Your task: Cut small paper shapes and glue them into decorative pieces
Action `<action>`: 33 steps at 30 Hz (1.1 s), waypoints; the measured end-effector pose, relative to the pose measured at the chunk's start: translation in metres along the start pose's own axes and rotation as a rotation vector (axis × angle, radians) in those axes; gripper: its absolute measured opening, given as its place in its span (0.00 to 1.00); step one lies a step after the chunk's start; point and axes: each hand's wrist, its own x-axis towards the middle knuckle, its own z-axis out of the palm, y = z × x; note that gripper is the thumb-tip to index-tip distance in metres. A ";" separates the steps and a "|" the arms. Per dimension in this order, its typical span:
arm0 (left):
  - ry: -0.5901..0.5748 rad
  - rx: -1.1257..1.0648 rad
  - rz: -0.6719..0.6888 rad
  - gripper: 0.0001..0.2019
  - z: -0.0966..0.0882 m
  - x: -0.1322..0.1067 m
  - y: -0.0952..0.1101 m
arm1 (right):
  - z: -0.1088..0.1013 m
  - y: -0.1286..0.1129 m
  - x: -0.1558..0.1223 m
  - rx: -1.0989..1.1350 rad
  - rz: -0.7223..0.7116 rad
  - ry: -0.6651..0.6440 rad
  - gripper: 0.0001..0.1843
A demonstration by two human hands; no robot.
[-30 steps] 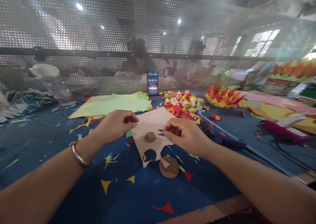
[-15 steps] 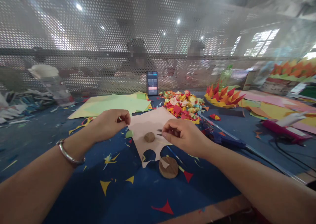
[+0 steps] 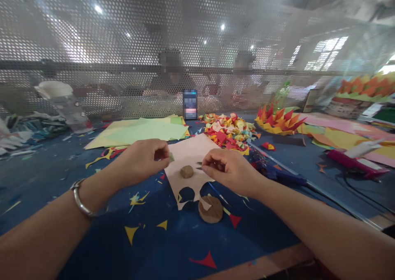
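Observation:
My left hand is closed at the left edge of a pale pink paper sheet. A small green paper piece shows at its pinched fingertips. My right hand is closed over the sheet's right side, with two thin dark points of scissors sticking out; their handles are hidden. Between the hands, a small brown disc lies on the sheet. Round cut-outs mark the sheet's near edge. A larger brown disc lies at that edge, partly under a pink paper tip.
Behind are a coloured paper stack, a phone and a heap of paper pieces. To the right lie a blue glue gun, a red-orange paper flower and a magenta tool. Yellow scraps dot the blue table.
My left hand has moved slightly right and down. The green piece that lay by the sheet's left edge is now at its fingertips. My right hand has hardly moved.

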 end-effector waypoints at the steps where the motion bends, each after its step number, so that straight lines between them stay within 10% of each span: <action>1: 0.049 -0.045 0.023 0.04 0.002 -0.002 0.007 | 0.000 0.001 0.000 0.010 -0.005 0.001 0.03; 9: 0.027 -0.434 0.163 0.00 0.024 -0.015 0.046 | 0.002 0.001 -0.002 0.085 -0.056 0.070 0.04; 33: -0.022 -0.445 0.305 0.03 0.026 -0.015 0.040 | -0.002 -0.002 -0.003 0.291 0.041 -0.069 0.07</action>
